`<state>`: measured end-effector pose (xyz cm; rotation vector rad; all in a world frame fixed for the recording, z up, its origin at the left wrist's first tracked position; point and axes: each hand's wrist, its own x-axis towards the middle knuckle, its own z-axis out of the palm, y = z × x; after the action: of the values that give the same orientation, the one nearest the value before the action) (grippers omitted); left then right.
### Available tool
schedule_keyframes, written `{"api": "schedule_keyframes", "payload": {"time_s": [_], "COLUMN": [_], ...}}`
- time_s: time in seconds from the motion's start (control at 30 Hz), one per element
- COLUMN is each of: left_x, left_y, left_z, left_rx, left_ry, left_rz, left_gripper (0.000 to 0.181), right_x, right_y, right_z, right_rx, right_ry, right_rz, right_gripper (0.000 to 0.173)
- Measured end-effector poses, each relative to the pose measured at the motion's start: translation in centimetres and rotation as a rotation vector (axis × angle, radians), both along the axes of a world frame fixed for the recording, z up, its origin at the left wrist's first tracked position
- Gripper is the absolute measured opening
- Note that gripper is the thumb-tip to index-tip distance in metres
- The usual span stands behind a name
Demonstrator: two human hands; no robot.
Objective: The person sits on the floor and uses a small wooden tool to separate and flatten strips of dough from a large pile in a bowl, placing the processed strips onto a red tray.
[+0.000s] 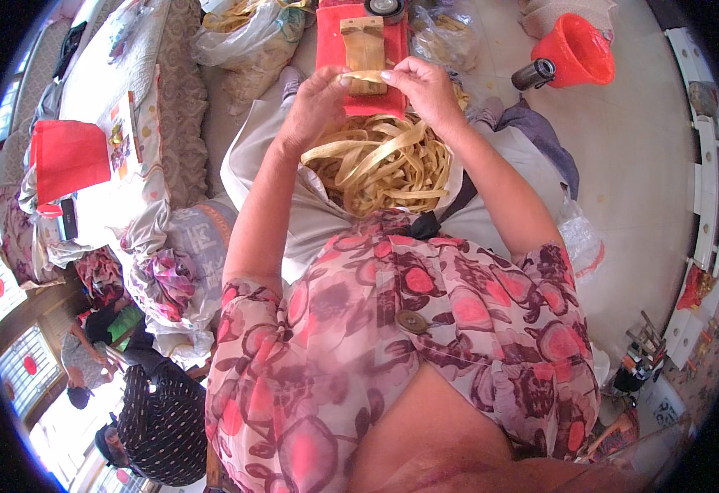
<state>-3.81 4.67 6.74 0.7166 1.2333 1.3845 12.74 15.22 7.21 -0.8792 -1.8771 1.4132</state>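
A short stretch of a flat, pale yellow fibre strip (364, 76) runs between my two hands. My left hand (317, 101) pinches its left end, and my right hand (427, 86) grips the right end between thumb and fingers. Just behind the strip, a wooden block (365, 52) with a raised crosspiece lies on a red cloth (328, 37). Below my hands, a loose heap of long, flat yellow strips (390, 160) fills a white bag or cloth (455, 185) in my lap. Whether the held strip joins that heap is hidden by my hands.
Plastic bags of similar material (251, 46) stand left and right of the red cloth. A red bucket (581, 52) and a dark flask (533, 74) are at the far right. A bed (177, 123) borders the left; two people sit behind at lower left.
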Motion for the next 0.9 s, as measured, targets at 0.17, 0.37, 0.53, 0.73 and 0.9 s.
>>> {"api": "schedule_keyframes", "payload": {"time_s": [0.17, 0.37, 0.53, 0.73, 0.9], "left_x": [-0.6, -0.9, 0.1, 2.5, 6.8], "left_y": [1.6, 3.6, 0.5, -3.2, -4.4], "left_z": [0.5, -1.9, 0.1, -0.8, 0.9], "left_rx": [-0.018, -0.007, -0.003, -0.172, -0.074], "left_ry": [0.344, 0.955, 1.272, 0.688, -0.669], "left_rz": [0.06, 0.178, 0.048, -0.081, -0.022], "left_gripper": [0.016, 0.019, 0.023, 0.033, 0.038], "right_x": [-0.8, -1.9, 0.1, -0.4, 0.2], "right_y": [1.3, 1.7, 0.8, -4.6, -7.8], "right_z": [0.0, -1.6, -2.6, 2.5, 3.0], "right_rx": [0.025, 0.142, 0.255, 0.549, 0.323], "right_ry": [-0.005, -0.216, -0.372, -0.146, 0.15], "right_rz": [-0.006, -0.07, -0.137, 0.001, 0.116], "right_gripper": [0.021, 0.023, 0.026, 0.018, 0.016]}}
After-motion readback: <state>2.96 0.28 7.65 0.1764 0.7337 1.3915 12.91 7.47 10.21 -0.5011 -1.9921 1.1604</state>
